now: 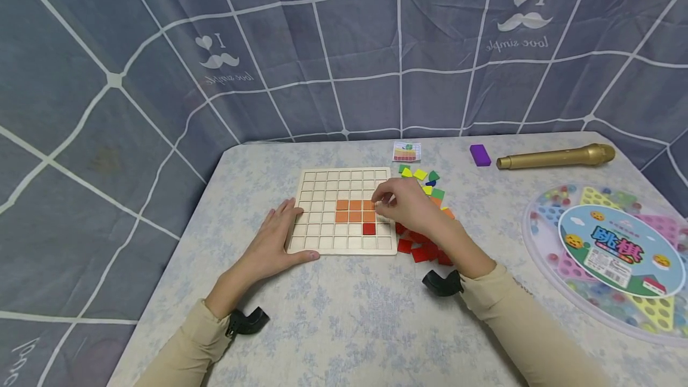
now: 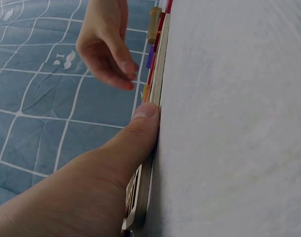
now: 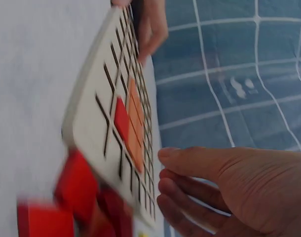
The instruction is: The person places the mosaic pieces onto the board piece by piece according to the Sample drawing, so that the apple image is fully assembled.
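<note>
1. A square wooden grid board (image 1: 344, 211) lies flat on the tabletop (image 1: 349, 315), in front of the person and slightly left of centre. Being square, it has no clear long axis; its edges run roughly parallel to the tabletop's near edge.
2. Several orange tiles (image 1: 355, 211) sit in cells near the board's middle, forming a short block, and one red tile (image 1: 368, 229) sits in a cell just below their right end.
3. The left hand (image 1: 279, 235) rests on the board's left edge with fingers straight and relaxed. The left wrist view shows its thumb (image 2: 140, 131) pressed against the board's rim; it grips nothing.
4. The right hand (image 1: 403, 205) hovers over the right part of the board, fingertips drawn together just above the orange tiles. Whether a tile is pinched between them cannot be told: the fingers hide that spot, and the right wrist view is blurred.
5. A loose pile of red tiles (image 1: 424, 248) lies on the tabletop just beside the board's right edge, under the right wrist. Yellow, green and blue tiles (image 1: 427, 183) lie scattered beyond it, near the board's far right corner.
6. A small pattern card (image 1: 407, 151) lies just past those tiles.
7. Farther right are a purple block (image 1: 480, 154) and a gold microphone (image 1: 556, 156), its long axis running left to right.
8. A round checkers set (image 1: 607, 249) in clear packaging sits at the right edge.
</note>
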The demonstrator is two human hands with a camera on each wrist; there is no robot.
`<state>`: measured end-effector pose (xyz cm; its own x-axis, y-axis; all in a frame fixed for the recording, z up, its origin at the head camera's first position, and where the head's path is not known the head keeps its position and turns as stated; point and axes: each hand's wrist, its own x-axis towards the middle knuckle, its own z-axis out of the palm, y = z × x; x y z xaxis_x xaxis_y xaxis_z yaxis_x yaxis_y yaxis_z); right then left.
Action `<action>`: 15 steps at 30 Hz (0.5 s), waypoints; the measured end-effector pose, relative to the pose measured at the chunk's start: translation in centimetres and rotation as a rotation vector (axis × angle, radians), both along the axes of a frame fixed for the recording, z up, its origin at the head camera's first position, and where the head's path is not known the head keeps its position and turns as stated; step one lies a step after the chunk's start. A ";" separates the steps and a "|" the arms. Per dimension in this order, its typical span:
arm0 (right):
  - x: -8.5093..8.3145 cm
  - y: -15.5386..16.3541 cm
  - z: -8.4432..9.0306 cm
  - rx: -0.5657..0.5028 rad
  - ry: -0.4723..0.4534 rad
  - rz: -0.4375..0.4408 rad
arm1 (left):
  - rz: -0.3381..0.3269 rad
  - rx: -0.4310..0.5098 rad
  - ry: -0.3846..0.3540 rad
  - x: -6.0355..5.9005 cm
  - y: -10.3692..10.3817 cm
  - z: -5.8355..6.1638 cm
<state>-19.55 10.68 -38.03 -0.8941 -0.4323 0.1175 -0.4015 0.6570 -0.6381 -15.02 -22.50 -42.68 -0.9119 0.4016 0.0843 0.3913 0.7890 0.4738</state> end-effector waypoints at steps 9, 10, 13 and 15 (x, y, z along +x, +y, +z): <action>0.9 5.8 0.9 0.147 -0.104 -0.195 | 0.002 0.005 -0.011 0.0 0.0 -0.1; 1.0 6.3 1.0 0.170 -0.108 -0.215 | 0.002 0.004 -0.009 -0.1 -0.1 -0.1; 1.3 7.4 1.0 0.232 -0.107 -0.261 | -0.001 0.005 -0.002 -0.1 -0.1 -0.2; 1.4 7.9 0.9 0.265 -0.121 -0.284 | -0.004 0.006 0.005 -0.1 -0.2 -0.1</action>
<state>-18.17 18.57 -37.09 -0.9828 -0.1672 -0.0779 -0.1128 0.8788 -0.4636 -15.14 -22.67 -42.82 -0.9099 0.4045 0.0915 0.3967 0.7845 0.4767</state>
